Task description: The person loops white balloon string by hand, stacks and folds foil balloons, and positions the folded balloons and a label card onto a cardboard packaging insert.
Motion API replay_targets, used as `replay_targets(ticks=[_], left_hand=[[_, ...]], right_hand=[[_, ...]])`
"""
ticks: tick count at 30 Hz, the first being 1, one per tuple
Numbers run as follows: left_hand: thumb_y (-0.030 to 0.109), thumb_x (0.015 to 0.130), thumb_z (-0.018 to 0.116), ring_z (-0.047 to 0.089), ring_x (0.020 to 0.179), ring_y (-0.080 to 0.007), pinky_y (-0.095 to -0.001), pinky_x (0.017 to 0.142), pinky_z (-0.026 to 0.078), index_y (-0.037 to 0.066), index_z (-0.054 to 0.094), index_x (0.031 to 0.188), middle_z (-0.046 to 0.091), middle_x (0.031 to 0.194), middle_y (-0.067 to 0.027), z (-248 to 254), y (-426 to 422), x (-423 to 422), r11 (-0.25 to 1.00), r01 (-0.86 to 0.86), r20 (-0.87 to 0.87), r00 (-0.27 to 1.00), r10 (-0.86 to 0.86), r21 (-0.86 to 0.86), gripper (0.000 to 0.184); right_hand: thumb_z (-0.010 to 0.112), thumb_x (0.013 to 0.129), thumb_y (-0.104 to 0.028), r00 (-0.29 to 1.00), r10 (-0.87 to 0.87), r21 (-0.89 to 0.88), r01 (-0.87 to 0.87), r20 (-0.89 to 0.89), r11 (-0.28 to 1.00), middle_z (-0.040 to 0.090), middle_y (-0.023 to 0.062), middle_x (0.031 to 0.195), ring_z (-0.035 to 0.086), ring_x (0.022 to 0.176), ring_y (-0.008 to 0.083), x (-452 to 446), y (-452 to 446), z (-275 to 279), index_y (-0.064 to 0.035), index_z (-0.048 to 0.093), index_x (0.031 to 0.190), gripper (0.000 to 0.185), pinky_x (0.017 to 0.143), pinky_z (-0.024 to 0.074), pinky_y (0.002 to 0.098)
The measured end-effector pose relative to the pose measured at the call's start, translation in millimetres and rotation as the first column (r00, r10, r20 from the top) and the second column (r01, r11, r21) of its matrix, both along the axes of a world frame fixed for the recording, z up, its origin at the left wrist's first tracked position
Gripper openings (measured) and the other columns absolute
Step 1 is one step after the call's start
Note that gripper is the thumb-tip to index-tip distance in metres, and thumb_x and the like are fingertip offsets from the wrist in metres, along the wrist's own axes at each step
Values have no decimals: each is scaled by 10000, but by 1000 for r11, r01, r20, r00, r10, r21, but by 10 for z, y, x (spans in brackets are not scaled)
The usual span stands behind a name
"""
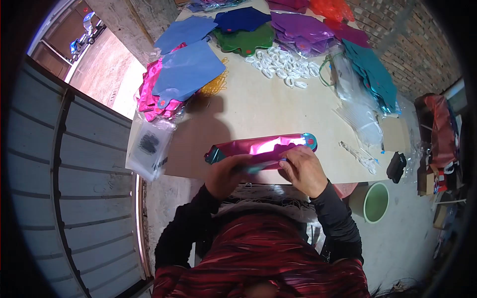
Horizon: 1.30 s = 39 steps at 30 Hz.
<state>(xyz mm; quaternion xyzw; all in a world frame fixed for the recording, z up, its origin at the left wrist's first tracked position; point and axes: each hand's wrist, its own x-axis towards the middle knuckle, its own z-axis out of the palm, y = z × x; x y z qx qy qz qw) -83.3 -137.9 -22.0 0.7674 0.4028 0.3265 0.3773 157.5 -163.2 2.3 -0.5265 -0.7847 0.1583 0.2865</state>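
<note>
A long folded bundle of shiny pink foil [263, 146] with teal ends lies near the table's front edge. Over its near side, my left hand [226, 176] is closed with curled fingers, partly smeared by motion. My right hand [305, 170] is closed too, thumb against the fingers, at the bundle's right part. Between both hands stretches a thin teal-grey strip [258, 167], blurred, and its kind cannot be made out. A red dot marks the bundle's teal right end.
Stacks of blue sheets [188, 69], green sheets [244, 39], purple sheets [302, 32] and teal sheets [370, 72] line the table [268, 109]. White elastic loops [288, 67] and yellow loops [216, 84] lie among them. Clear bags [149, 146] sit left; a green bucket [376, 202] stands right.
</note>
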Motion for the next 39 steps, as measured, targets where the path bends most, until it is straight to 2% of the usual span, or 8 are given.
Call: replay_targets(ticks=[3, 6, 12, 16, 20, 24, 33, 39], left_hand=[[147, 821, 629, 620, 662, -251, -335, 592, 469, 49, 620, 970, 621, 753, -113, 43, -2, 100, 981, -151, -8, 988, 151, -119, 178], [191, 834, 618, 590, 626, -304, -360, 550, 441, 28, 589, 845, 594, 690, -125, 138, 10, 151, 966, -253, -183, 954, 239, -59, 166], [179, 827, 614, 545, 623, -342, -386, 536, 424, 28, 505, 747, 544, 702, -142, 3, 70, 263, 908, -295, -149, 925, 349, 296, 203], [165, 827, 603, 560, 662, -340, -409, 553, 430, 34, 487, 760, 543, 741, -145, -22, 73, 310, 909, -279, -258, 896, 362, 309, 187], [162, 828, 600, 558, 672, -348, -416, 569, 434, 30, 467, 744, 538, 732, -153, -19, 82, 324, 916, -275, -292, 886, 359, 292, 206], [157, 827, 602, 554, 679, -354, -421, 578, 432, 24, 464, 742, 534, 727, -157, -33, 98, 322, 924, -270, -324, 878, 352, 273, 209], [127, 806, 640, 537, 669, -369, -413, 577, 419, 6, 477, 787, 527, 711, -165, -22, 77, 294, 927, -292, -264, 899, 350, 234, 203], [166, 799, 670, 615, 723, -306, -366, 614, 467, 20, 502, 972, 616, 795, -145, 20, -15, 264, 894, -416, -234, 864, 446, 165, 282]], right_hand=[[604, 815, -144, 999, -39, -90, 39, 7, 995, 564, 139, 724, 526, 763, 312, -10, 59, 30, -13, 551, 790, 144, 739, 397, 396], [619, 802, -150, 996, -87, -139, 85, -9, 987, 549, 138, 696, 514, 735, 314, -51, 96, 70, -16, 540, 776, 157, 705, 390, 402], [647, 767, -128, 991, -135, 10, 135, -5, 991, 565, 126, 770, 526, 783, 300, -83, 122, -91, -11, 569, 847, 162, 723, 393, 418], [656, 762, -128, 965, -262, 311, 243, 21, 919, 584, 138, 1027, 537, 1004, 295, -115, -26, -74, -1, 580, 1032, 308, 886, 394, 431], [645, 785, -188, 970, -126, 131, 100, 207, 986, 462, 155, 1306, 413, 1242, 292, -149, -376, -204, -5, 502, 1225, 498, 1029, 304, 442], [665, 761, -285, 976, -98, 27, 94, 195, 995, 410, 168, 1355, 360, 1283, 312, -170, -437, -256, 3, 395, 1317, 682, 1045, 269, 458], [641, 773, -340, 956, -109, 26, 106, 272, 994, 434, 176, 1333, 374, 1274, 311, -203, -422, -253, 23, 441, 1276, 652, 1035, 284, 462], [630, 795, -344, 952, -84, 24, 80, 294, 996, 419, 182, 1343, 368, 1279, 315, -201, -403, -294, 23, 419, 1303, 662, 1048, 260, 478]])
